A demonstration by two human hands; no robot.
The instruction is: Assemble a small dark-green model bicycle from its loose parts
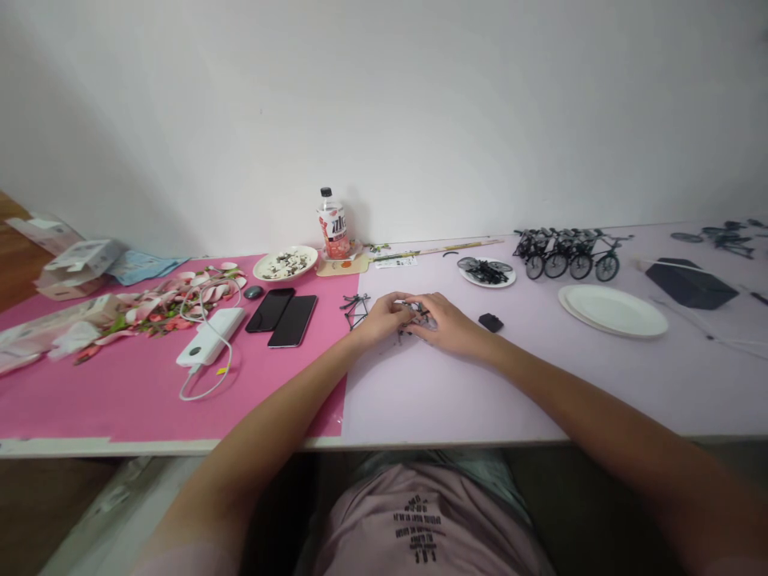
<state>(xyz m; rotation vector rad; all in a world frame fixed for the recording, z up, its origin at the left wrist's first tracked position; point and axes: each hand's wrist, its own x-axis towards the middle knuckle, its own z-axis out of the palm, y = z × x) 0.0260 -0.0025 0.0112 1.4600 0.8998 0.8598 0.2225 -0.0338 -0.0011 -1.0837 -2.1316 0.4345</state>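
Both hands meet over the pale part of the table. My left hand (386, 318) is closed, its fingertips at a small greyish, see-through piece with dark bits (425, 317), perhaps a plastic bag. My right hand (447, 322) curls round this piece from the other side. The fingers hide most of it, so its exact kind is unclear. Just left of my left hand lies a dark miniature bicycle frame (356, 310). A small black block (490, 322) rests to the right of my right hand.
Behind stand a plate of dark small parts (510, 278) and a row of several miniature bicycles (555, 260). White plates (636, 318) lie right. Leftward are two phones (293, 322), a white power bank (207, 340), flower petals (174, 300), a bowl (262, 268) and a bottle (334, 228).
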